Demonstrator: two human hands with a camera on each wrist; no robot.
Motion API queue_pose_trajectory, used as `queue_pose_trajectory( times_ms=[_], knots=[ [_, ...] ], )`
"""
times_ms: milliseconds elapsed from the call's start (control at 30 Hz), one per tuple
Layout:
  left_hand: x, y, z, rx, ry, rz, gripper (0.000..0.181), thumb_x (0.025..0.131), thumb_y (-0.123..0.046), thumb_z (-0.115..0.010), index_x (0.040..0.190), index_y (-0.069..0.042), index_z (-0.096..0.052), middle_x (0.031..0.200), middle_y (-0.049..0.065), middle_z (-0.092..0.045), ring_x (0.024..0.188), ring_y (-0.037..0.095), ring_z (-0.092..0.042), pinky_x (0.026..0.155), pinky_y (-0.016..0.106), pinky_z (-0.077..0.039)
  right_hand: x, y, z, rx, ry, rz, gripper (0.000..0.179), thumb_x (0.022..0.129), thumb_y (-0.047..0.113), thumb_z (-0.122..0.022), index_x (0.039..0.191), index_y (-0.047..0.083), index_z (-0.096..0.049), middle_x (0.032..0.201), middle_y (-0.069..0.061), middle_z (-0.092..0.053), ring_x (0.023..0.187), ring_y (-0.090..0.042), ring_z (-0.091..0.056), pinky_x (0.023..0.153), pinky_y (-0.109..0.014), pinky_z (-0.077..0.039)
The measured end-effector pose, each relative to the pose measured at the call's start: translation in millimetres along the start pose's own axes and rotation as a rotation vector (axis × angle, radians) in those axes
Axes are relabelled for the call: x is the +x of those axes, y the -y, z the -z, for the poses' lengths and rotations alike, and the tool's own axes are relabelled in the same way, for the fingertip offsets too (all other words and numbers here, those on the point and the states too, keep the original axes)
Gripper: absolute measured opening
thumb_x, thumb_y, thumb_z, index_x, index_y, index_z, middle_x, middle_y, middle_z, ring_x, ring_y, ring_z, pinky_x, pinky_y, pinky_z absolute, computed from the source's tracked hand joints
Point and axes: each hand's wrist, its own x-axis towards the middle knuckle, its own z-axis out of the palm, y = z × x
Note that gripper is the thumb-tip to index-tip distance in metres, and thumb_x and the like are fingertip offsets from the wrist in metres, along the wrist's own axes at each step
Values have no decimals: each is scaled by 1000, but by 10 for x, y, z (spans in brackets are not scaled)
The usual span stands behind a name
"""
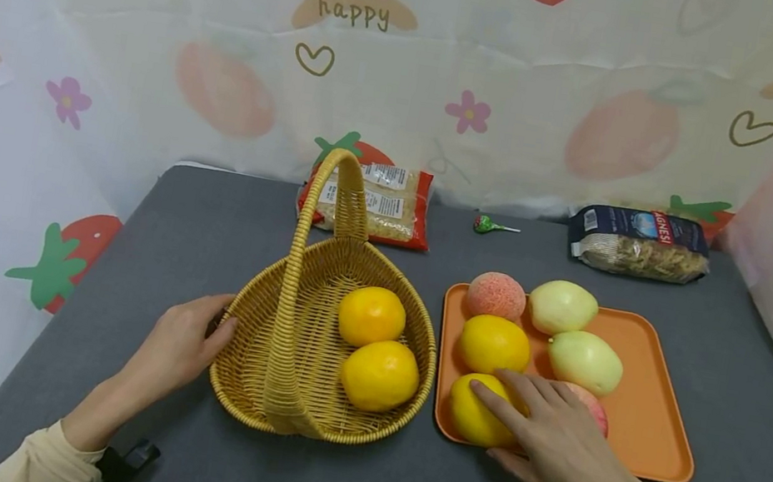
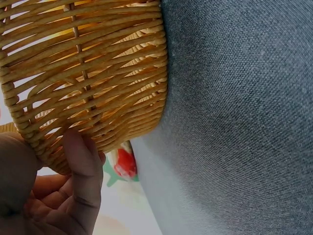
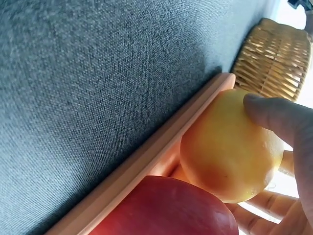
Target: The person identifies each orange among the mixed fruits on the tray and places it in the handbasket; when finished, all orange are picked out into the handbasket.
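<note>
My left hand (image 1: 182, 341) grips the left rim of a wicker basket (image 1: 247, 371), thumb on one side and fingers on the other in the left wrist view. Two rounded yellow fruits, one behind (image 1: 371, 316) and one in front (image 1: 380, 376), lie in the basket's right half under its tall handle. At the front left corner of an orange tray (image 1: 659, 436), my right hand (image 1: 562, 446) holds another yellow fruit (image 3: 230, 147) between thumb and fingers. This fruit sits just inside the tray wall. Beside it, a red fruit (image 3: 168, 210) is partly hidden by the hand in the head view.
Also on the tray are a yellow fruit (image 1: 494, 344), a pinkish rough fruit (image 1: 496, 295) and two pale green fruits (image 1: 585, 362). Along the back lie a red-edged pasta bag (image 1: 392, 206), a green lollipop (image 1: 484, 224) and a dark pasta bag (image 1: 640, 244). A printed curtain (image 1: 458, 75) closes the back.
</note>
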Motion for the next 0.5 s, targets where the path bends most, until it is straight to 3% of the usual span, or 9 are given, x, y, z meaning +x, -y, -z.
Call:
queue_pose_trajectory(
  times_ms=[500],
  knots=[
    [8,-14,17,-6,16,13,29,96,-10,-57,121,3,-63,108,19,-69,89,28,-67,75,47,-54,-14,-1,-19,-1,-15,-19,88,64,43,-89,140,21,-52,123,-11,-61,106,-24,-59,84,-43,-48]
  ],
)
